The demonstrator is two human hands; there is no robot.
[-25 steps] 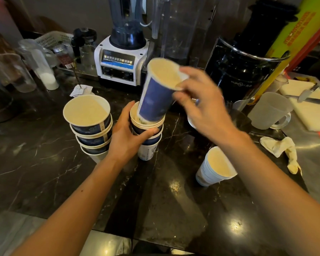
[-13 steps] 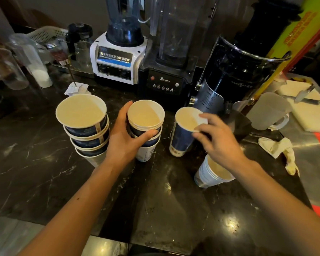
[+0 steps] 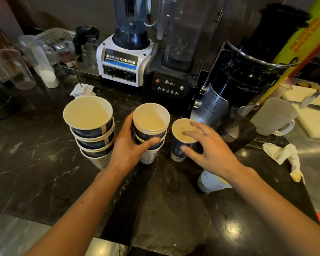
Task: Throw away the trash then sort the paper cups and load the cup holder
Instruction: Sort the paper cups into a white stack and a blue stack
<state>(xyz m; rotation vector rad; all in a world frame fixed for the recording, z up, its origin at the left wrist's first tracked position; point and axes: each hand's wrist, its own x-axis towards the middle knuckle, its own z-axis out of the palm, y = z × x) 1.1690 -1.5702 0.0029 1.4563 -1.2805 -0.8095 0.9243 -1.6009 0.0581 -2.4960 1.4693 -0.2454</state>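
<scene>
Two stacks of nested paper cups stand on the black marble counter (image 3: 44,163): a wide stack (image 3: 88,115) on the left and a narrower stack (image 3: 151,119) in the middle. My left hand (image 3: 129,146) is wrapped around the middle stack from its left side. Just to the right stands a single blue paper cup (image 3: 176,153), upright. My right hand (image 3: 211,150) grips it at the rim, fingers inside and thumb on the outer wall. A white paper cup (image 3: 209,183) lies tilted on the counter, partly hidden under my right forearm.
Behind the cups stand a white blender (image 3: 122,61), a black blender (image 3: 172,82) and a black juicer (image 3: 235,85). At the right are a frosted pitcher (image 3: 273,117), a cutting board (image 3: 314,119) with a knife (image 3: 310,100), and a crumpled wrapper (image 3: 283,156). Paper packets (image 3: 82,89) and glass jars (image 3: 42,61) sit at the back left.
My right hand set the blue cup down beside the middle stack instead of on it and has kept hold of its rim. My left hand has stayed on the stack.
</scene>
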